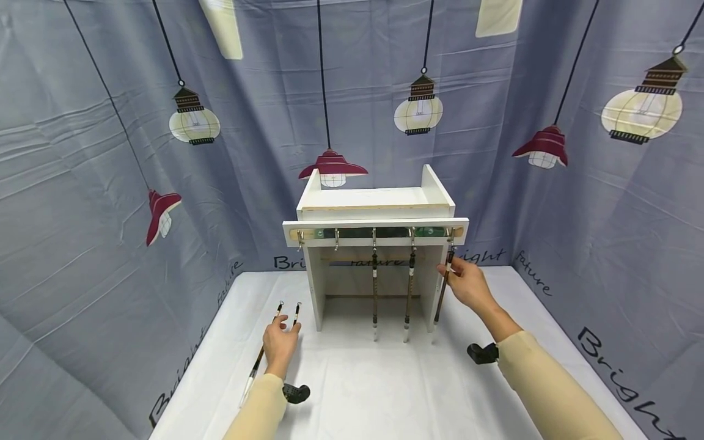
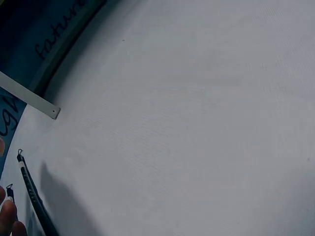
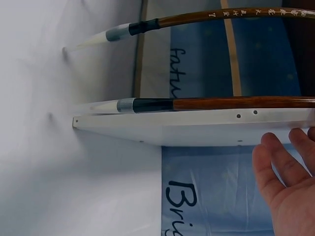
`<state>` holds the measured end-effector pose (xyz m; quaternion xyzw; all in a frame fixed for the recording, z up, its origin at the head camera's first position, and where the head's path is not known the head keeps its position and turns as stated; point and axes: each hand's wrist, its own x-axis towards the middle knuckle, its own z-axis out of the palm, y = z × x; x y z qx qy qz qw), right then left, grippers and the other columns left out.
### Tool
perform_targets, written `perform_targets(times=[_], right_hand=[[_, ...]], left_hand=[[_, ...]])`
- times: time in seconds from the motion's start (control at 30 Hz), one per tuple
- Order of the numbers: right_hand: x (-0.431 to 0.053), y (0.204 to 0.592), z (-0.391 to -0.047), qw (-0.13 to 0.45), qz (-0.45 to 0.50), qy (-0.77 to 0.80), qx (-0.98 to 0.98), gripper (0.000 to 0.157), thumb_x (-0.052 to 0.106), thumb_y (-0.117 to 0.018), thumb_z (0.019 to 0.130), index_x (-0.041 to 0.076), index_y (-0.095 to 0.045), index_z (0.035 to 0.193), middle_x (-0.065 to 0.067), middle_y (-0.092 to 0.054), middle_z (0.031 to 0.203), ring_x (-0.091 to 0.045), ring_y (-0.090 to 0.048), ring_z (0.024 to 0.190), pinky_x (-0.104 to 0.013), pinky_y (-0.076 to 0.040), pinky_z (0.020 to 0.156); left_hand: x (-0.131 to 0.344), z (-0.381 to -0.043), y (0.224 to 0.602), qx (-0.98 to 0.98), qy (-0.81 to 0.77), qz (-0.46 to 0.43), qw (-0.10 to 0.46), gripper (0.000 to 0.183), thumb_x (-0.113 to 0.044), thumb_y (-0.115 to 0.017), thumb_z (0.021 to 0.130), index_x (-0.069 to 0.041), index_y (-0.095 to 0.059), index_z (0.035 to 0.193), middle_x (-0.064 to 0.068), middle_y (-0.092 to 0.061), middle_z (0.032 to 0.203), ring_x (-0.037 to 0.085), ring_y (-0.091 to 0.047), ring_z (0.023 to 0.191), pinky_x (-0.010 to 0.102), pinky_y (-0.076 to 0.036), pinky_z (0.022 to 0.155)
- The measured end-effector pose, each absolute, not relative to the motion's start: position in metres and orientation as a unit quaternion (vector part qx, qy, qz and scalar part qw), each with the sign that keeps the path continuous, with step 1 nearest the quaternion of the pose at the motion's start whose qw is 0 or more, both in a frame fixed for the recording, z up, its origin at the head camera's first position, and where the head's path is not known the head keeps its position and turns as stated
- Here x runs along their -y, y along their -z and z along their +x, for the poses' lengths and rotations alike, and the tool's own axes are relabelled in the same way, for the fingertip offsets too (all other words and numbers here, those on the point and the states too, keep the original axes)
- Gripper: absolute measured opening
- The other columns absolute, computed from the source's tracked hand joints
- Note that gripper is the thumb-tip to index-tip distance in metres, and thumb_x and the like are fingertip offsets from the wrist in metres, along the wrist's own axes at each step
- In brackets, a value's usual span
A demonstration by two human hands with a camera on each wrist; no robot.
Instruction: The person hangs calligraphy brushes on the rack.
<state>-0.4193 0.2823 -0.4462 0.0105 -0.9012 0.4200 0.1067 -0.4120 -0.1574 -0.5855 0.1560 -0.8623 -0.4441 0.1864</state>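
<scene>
My right hand [image 1: 467, 282] is at the upper handle of the rightmost hanging calligraphy brush [image 1: 443, 287], its fingertips on both sides of the handle. In the right wrist view, this brush [image 3: 211, 102] has a pale tip in a clear cap, and some fingers are curved beside the white side panel; the thumb's contact is outside that view. Two more brushes [image 1: 375, 287] [image 1: 409, 287] hang from the same rail. My left hand [image 1: 280, 343] hovers low with spread fingers over two brushes lying on the table: the left brush [image 1: 255, 370] and the right brush [image 1: 297, 313].
A white wooden rack [image 1: 316, 287] stands at the back of the white-covered table [image 1: 352, 391]. Its front rail [image 1: 352, 223] carries several metal hooks; the two left ones hold nothing. Grey-blue curtains [image 1: 264, 153] with printed lamps surround the table.
</scene>
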Motion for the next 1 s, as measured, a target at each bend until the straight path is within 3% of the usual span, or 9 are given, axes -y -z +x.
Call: perform_targets(times=[0.27,1.0], right_hand=[[-0.281,0.447,-0.419,0.112,0.007,-0.414,0.903,0.055,0.046,-0.053,0.107,0.004,-0.058,0.142,-0.036,-0.05,0.147,-0.052,-0.058,0.126,-0.063,-0.056,0.096],[-0.279,0.446,-0.418,0.116,0.004,-0.428,0.896,0.055,0.042,-0.053,0.108,0.004,-0.054,0.147,-0.034,-0.046,0.152,-0.05,-0.063,0.122,-0.064,-0.054,0.098]], left_hand=[[0.16,-0.411,0.6,0.873,0.42,0.164,0.186,0.042,-0.021,-0.08,0.088,-0.001,-0.07,0.123,0.022,-0.07,0.104,0.04,-0.066,0.094,0.055,-0.051,0.08],[0.159,-0.414,0.607,0.898,0.369,0.175,0.161,0.036,-0.025,-0.076,0.092,-0.001,-0.072,0.119,0.023,-0.071,0.107,0.042,-0.069,0.095,0.055,-0.056,0.07]])
